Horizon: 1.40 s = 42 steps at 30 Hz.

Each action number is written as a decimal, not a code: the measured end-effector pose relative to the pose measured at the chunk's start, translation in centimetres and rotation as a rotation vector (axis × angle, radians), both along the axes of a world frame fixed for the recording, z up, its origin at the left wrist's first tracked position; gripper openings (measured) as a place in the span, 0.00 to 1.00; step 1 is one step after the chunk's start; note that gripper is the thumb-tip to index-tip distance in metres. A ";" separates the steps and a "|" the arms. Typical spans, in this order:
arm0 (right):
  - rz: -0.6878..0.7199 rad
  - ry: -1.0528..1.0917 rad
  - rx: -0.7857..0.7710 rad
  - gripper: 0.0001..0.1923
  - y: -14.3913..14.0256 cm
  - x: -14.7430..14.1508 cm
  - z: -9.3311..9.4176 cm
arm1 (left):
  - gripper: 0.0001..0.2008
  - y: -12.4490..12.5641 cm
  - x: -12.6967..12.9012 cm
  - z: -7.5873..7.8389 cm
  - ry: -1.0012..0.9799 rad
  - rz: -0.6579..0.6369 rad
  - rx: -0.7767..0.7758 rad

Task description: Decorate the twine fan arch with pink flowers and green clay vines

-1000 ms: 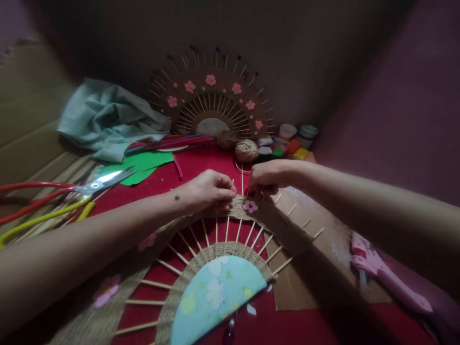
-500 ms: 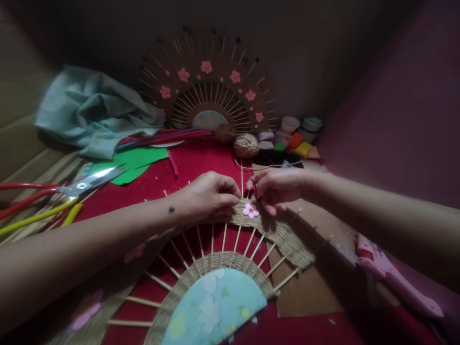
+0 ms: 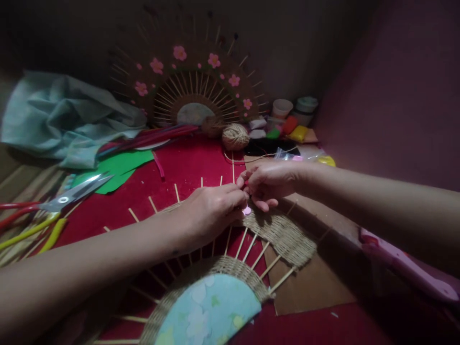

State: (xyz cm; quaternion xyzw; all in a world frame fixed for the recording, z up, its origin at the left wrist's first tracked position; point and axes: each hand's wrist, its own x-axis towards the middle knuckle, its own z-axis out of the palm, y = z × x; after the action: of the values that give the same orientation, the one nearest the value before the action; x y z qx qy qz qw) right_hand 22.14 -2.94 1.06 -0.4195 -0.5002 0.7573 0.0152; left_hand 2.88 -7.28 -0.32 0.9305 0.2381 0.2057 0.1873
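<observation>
A woven twine fan (image 3: 287, 230) with thin wooden sticks lies in front of me, a light blue floral half-circle (image 3: 215, 306) at its base. On the outer woven band sits a pink flower (image 3: 247, 210), mostly covered by my left hand (image 3: 215, 211). That hand's fingers are pressed together beside the flower, almost meeting my right fingertips. Just above, my right hand (image 3: 268, 184) pinches its thumb and forefinger together, its other fingers curled loosely. A small dark and reddish bit shows near the right fingertips, too small to name. What the left fingertips hold, if anything, is hidden.
Behind stands a finished-looking flowered fan (image 3: 196, 76), with a ball of twine (image 3: 235, 137) in front. Scissors (image 3: 72, 194), green sheets (image 3: 117, 170) and a bunched cloth (image 3: 68, 115) lie left. Cardboard (image 3: 309, 287) and a pink glue gun (image 3: 406, 266) lie right.
My left hand has moved right, covering most of the pink flower and closing in on my right fingertips. The view has shifted slightly; my right hand stays above the band.
</observation>
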 end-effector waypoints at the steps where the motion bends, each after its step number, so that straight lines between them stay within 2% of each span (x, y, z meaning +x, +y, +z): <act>1: 0.007 -0.005 0.008 0.11 0.0 0.0 0.1 | 0.05 0.0 0.0 -0.2 -0.002 -0.026 0.024; 6: 0.017 -0.040 0.047 0.10 -0.2 -0.1 0.5 | 0.07 0.2 0.4 -0.7 0.026 -0.039 0.100; 14: 0.014 -0.044 0.046 0.09 -0.2 -0.1 0.2 | 0.11 -0.1 0.5 -0.5 0.094 -0.058 0.089; 19: -0.011 -0.043 0.049 0.09 -0.5 0.0 0.3 | 0.11 -0.1 0.3 -1.3 0.152 0.038 0.160; 22: -0.011 -0.028 0.058 0.09 -0.6 0.2 0.4 | 0.11 0.0 0.4 -1.5 0.153 0.037 0.204; 26: 0.003 -0.007 0.050 0.07 -0.4 0.2 0.2 | 0.12 -0.3 0.4 -1.0 0.219 0.042 0.232; 33: -0.048 -0.027 0.046 0.09 -0.5 0.2 0.1 | 0.12 -0.9 0.1 -0.2 0.355 -0.004 0.434; 42: -0.009 0.002 0.047 0.09 0.0 0.5 -0.7 | 0.14 -1.5 -0.8 0.7 0.354 0.008 0.357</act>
State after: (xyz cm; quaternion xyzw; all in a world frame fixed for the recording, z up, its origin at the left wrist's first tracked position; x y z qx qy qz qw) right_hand 22.66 -2.92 0.39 -0.4206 -0.5158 0.7458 0.0289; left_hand 2.06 -8.76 0.42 0.9695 0.2307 0.0791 -0.0253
